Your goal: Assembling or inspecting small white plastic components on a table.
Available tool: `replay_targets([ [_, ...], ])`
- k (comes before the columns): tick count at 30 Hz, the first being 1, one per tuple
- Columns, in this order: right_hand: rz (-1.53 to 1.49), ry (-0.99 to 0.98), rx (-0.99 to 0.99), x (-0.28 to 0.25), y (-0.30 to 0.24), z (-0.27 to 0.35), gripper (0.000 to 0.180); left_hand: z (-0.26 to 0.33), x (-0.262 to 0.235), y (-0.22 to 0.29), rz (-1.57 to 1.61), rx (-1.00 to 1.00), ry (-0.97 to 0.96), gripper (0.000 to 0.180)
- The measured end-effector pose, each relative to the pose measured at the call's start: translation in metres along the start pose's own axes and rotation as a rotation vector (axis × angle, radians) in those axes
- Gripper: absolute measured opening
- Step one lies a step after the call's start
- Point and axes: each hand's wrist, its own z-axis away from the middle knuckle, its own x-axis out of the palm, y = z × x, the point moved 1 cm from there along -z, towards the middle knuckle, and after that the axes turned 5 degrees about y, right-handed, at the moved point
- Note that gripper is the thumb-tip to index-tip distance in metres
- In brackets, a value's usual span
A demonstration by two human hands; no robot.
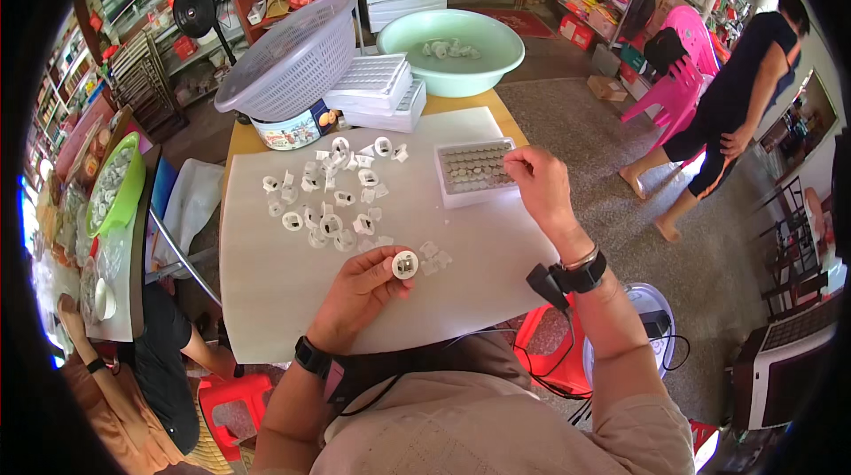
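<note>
My left hand grips a small round white plastic housing, its opening turned up with dark and metallic bits inside. My right hand hovers at the right edge of a white tray, thumb and fingers pinched together. Whatever lies between those fingertips is too small to make out. Rows of small round grey metal discs fill the tray. Many similar white housings are scattered over the pale sheet left of the tray. A few flat translucent pieces lie just right of my left hand.
Behind stand a grey perforated basket on a round tub, stacked white trays and a green basin holding white parts. A seated person is at left; another walks at right. Red stools flank me.
</note>
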Motion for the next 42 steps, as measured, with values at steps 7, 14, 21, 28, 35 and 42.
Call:
replay_targets([
  [7,0.127,-0.111,-0.074,0.005,0.004,0.004,0.007,0.001,0.001,0.001,0.010,0.001,0.020,0.028],
  [14,0.151,-0.088,-0.165,0.010,-0.008,0.009,0.005,0.002,0.001,0.000,0.008,0.017,0.011,0.029],
  [21,0.175,-0.038,-0.261,0.013,-0.012,0.010,0.004,0.002,0.005,0.000,-0.039,0.024,0.041,0.029],
  [28,0.178,-0.090,-0.267,0.021,-0.011,0.008,0.002,0.001,0.002,0.001,-0.019,0.024,0.024,0.030],
  [35,-0.173,-0.154,-0.154,0.019,-0.079,0.053,0.002,0.001,-0.001,0.001,0.034,0.012,0.031,0.028],
  [42,0.025,-0.202,-0.592,0.034,-0.106,0.087,0.014,-0.002,-0.001,-0.003,0.048,0.049,0.025,0.027],
])
